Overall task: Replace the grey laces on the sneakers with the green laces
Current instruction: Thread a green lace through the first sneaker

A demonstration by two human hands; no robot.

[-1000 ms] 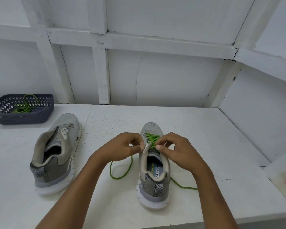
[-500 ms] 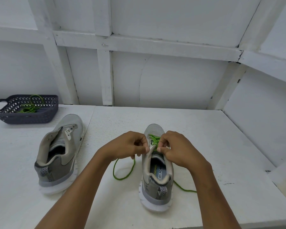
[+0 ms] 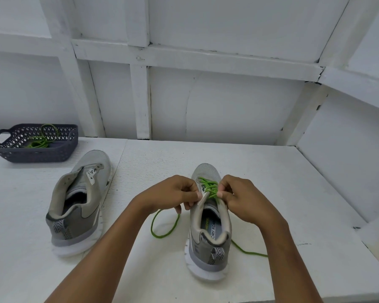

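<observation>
The left forearm (image 3: 109, 243) and the right forearm (image 3: 287, 254) are bare along all the length that shows, slim and smooth-skinned. Each forearm widens evenly from wrist toward elbow. The left hand (image 3: 174, 193) and the right hand (image 3: 243, 200) are bare as well. The thumbnails (image 3: 199, 195) are short and rounded, cut close to the tips. Knuckles stand out as soft ridges across the back of each hand.

Bare white-painted work corner: white tabletop (image 3: 282, 182) beneath left hand (image 3: 173, 193) and right hand (image 3: 243, 200); battened white panel wall (image 3: 228, 106) beyond them; angled side wall (image 3: 348, 149) right of right hand; dark perforated basket (image 3: 42, 154) far left of left hand
</observation>
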